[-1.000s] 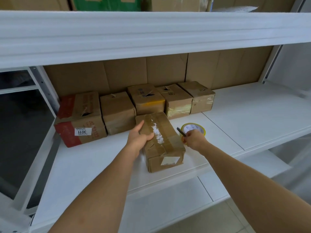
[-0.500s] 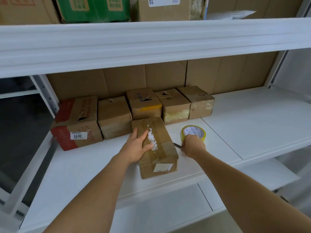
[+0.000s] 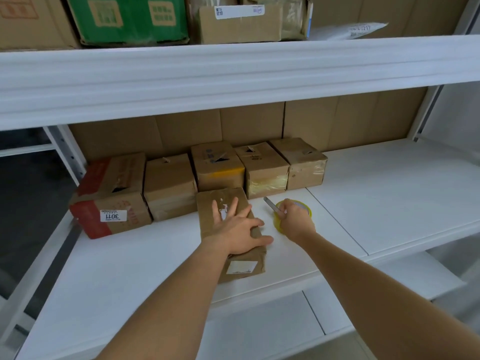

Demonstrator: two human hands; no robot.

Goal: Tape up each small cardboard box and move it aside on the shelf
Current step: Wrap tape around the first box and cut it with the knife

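A small cardboard box [image 3: 233, 266] with a white label on its near face lies on the white shelf [image 3: 130, 268]. My left hand [image 3: 237, 229] rests flat on its top, fingers spread. Just to its right, my right hand [image 3: 294, 220] grips a small grey cutter [image 3: 271, 204] and sits over a yellow roll of tape [image 3: 306, 209], which lies flat on the shelf and is partly hidden by the hand.
Several small cardboard boxes [image 3: 218, 165] stand in a row against the cardboard back panel; the leftmost [image 3: 111, 196] has red print and a label. The upper shelf edge [image 3: 233, 74] overhangs, with a green box [image 3: 130, 19] above. Bare shelf [image 3: 389, 193] extends to the right.
My left hand slid further onto the box top and spread flat. My right hand, still holding the cutter, came down onto the tape roll. The view tilted upward.
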